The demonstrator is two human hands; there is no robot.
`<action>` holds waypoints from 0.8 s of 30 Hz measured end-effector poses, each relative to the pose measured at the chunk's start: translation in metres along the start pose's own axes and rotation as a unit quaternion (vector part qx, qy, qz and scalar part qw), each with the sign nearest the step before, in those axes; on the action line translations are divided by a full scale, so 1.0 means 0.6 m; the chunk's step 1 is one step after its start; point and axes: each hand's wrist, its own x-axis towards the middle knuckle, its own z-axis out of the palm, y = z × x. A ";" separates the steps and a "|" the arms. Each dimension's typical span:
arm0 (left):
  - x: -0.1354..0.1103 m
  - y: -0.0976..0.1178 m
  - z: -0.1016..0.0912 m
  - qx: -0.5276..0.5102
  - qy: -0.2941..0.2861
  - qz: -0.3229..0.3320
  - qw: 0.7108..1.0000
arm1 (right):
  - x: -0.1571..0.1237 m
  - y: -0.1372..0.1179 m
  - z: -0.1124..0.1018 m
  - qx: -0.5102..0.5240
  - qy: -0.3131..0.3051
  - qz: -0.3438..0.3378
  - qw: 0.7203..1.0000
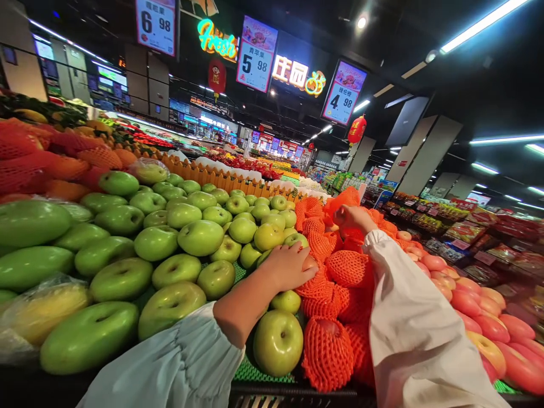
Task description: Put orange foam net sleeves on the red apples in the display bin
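Observation:
My left hand (291, 265) rests on a fruit wrapped in orange foam netting (312, 272), at the border between the green apples (199, 238) and the netted pile; its fingers curl over the fruit. My right hand (351, 217) reaches farther back and closes on another orange-netted fruit (340, 204) near the top of that pile. Both arms wear pale long sleeves. More netted fruit (327, 351) lie in front, between my arms.
A large heap of green apples fills the left. Red-pink apples (488, 326) lie on the right. Orange netted fruit (63, 164) stack at the far left. Price signs (257, 54) hang overhead. A small orange fence (221, 180) backs the display. A bagged fruit (42, 309) sits front left.

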 end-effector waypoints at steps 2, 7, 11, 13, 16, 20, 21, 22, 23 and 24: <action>0.003 -0.005 0.003 0.001 -0.004 0.004 1.000 | -0.008 0.004 -0.034 -0.004 0.036 -0.002 0.999; 0.011 -0.017 0.006 -0.007 0.020 0.037 0.999 | -0.080 -0.020 -0.122 0.023 0.207 -0.038 0.977; 0.018 -0.021 0.003 -0.055 0.092 0.068 0.992 | -0.154 -0.071 -0.151 0.099 0.289 -0.037 0.951; 0.023 -0.022 0.002 -0.087 0.142 0.056 0.985 | -0.183 -0.097 -0.146 0.129 0.320 -0.037 0.938; 0.033 -0.025 0.003 -0.162 0.223 0.034 0.961 | -0.212 -0.130 -0.117 0.180 0.351 -0.015 0.919; 0.044 -0.029 0.005 -0.343 0.288 0.030 0.894 | -0.233 -0.146 -0.064 0.288 0.353 -0.027 0.890; 0.045 -0.028 0.006 -0.387 0.279 0.030 0.878 | -0.236 -0.146 -0.052 0.314 0.340 -0.047 0.885; 0.044 -0.027 0.007 -0.426 0.261 0.034 0.866 | -0.239 -0.145 -0.042 0.337 0.327 -0.072 0.880; 0.043 -0.024 0.008 -0.458 0.236 0.045 0.856 | -0.240 -0.144 -0.034 0.360 0.318 -0.099 0.871; 0.042 -0.020 0.009 -0.485 0.207 0.065 0.847 | -0.241 -0.145 -0.027 0.382 0.316 -0.126 0.859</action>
